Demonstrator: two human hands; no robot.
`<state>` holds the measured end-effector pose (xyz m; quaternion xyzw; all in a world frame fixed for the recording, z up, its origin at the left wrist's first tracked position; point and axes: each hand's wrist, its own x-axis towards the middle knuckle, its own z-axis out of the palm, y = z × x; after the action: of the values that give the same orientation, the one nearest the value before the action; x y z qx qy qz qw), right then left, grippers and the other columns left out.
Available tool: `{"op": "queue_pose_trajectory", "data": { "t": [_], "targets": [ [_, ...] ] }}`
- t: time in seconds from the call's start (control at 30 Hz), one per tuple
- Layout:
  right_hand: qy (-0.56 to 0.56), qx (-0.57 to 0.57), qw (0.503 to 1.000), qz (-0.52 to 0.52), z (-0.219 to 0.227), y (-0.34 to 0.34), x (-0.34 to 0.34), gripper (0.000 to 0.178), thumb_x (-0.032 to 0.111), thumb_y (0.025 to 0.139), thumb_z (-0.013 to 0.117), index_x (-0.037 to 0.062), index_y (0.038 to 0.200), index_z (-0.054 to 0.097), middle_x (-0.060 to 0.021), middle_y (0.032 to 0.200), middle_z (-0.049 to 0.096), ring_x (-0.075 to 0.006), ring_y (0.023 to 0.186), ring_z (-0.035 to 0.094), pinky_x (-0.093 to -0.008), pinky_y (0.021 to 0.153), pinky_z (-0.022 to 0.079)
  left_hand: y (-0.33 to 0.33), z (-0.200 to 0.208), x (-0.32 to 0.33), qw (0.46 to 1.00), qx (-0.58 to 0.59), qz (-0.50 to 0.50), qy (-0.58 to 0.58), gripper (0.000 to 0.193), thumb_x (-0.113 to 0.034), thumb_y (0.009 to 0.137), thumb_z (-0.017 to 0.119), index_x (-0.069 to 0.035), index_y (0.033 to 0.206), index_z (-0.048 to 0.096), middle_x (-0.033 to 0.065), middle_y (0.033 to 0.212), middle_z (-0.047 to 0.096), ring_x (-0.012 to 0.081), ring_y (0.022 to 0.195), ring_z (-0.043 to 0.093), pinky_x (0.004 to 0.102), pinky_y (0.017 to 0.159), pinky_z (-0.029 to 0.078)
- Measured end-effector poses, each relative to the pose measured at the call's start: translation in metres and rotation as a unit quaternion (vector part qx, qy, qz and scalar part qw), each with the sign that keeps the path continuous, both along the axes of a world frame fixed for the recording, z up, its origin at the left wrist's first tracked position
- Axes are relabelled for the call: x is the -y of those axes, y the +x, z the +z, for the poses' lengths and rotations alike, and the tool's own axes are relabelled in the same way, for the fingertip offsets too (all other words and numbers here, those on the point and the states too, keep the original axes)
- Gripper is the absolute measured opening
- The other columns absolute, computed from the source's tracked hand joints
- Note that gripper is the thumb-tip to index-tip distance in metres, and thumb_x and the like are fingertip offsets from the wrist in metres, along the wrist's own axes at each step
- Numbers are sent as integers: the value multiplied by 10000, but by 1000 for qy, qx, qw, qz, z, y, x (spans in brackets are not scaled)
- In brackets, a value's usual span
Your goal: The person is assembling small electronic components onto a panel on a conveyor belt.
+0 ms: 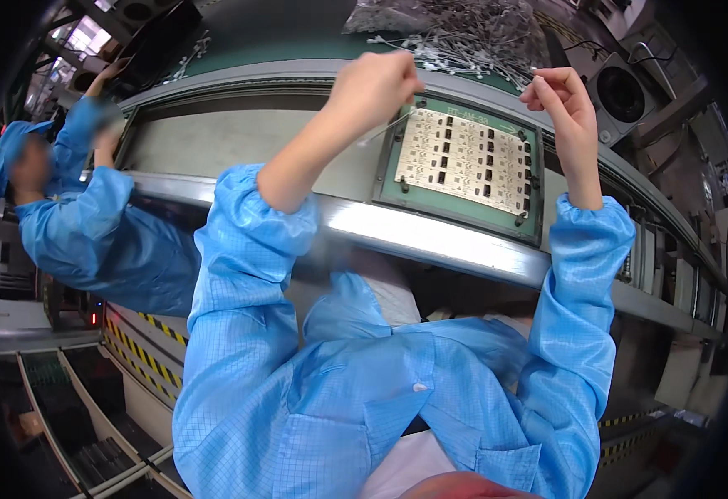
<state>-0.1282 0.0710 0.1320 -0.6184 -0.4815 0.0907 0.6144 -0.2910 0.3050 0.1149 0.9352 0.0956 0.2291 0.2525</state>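
Note:
My left hand (374, 90) is closed, its fingertips pinched together above the left edge of a green fixture plate (397, 187). A thin pale wire (378, 131) slants down from those fingers; the gripped end is hidden. On the plate lies a whitish circuit board panel (464, 158) with rows of small black components. Past the plate's far right corner, my right hand (565, 104) is raised with thumb and forefinger pinched together. A tiny white bit shows at those fingertips, too small to name. Neither hand touches the panel.
Beyond the plate lies a pile of white-ended wires (472, 50), with clear plastic wrap. A metal rail (430, 237) runs along the near side of the conveyor line. To the left, a co-worker in blue (89, 216) reaches over the line. A round black fan (620, 93) stands far right.

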Motion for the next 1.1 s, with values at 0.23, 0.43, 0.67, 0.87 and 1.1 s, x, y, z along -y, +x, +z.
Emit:
{"op": "queue_pose_trajectory", "data": {
  "t": [0.23, 0.43, 0.67, 0.87, 1.1],
  "targets": [
    [-26, -17, 999, -25, -2, -2, 2, 165, 124, 980, 594, 1, 1086, 619, -35, 886, 639, -91, 844, 609, -232, 777, 467, -12, -20, -68, 990, -61, -34, -119, 234, -240, 935, 663, -39, 1053, 651, 36, 908, 685, 102, 847, 622, 269, 728, 500],
    [-55, -16, 998, -16, -7, -17, -4, 165, 123, 980, 594, 1, 1087, 620, -34, 884, 636, -94, 856, 600, -235, 791, 459, -15, -50, -86, 989, -72, -51, -123, 319, -319, 875, 709, -46, 1032, 658, 64, 866, 674, 140, 782, 611, 304, 697, 502],
    [-81, 6, 996, -27, -12, -27, -6, 186, 120, 978, 598, -10, 1109, 617, -39, 912, 630, -100, 879, 602, -242, 800, 465, 15, -43, -21, 982, -81, -47, 166, 257, -362, 800, 698, -129, 909, 697, 49, 875, 661, 247, 937, 626, 432, 782, 439],
    [-102, 17, 994, -29, -13, -28, -7, 181, 105, 978, 594, -11, 1114, 616, -36, 930, 626, -102, 889, 603, -242, 808, 467, 9, -55, -2, 971, -6, -8, 238, 301, -402, 812, 731, -119, 883, 658, 24, 932, 634, 251, 974, 553, 415, 808, 420],
    [-137, 66, 987, -56, -19, -24, -8, 176, 113, 974, 603, -3, 1106, 617, -32, 936, 634, -99, 899, 612, -239, 803, 468, 19, -68, 1, 973, -7, 3, 230, 421, -512, 827, 706, -101, 894, 650, 73, 939, 630, 280, 975, 543, 425, 810, 408]
  ]
}}
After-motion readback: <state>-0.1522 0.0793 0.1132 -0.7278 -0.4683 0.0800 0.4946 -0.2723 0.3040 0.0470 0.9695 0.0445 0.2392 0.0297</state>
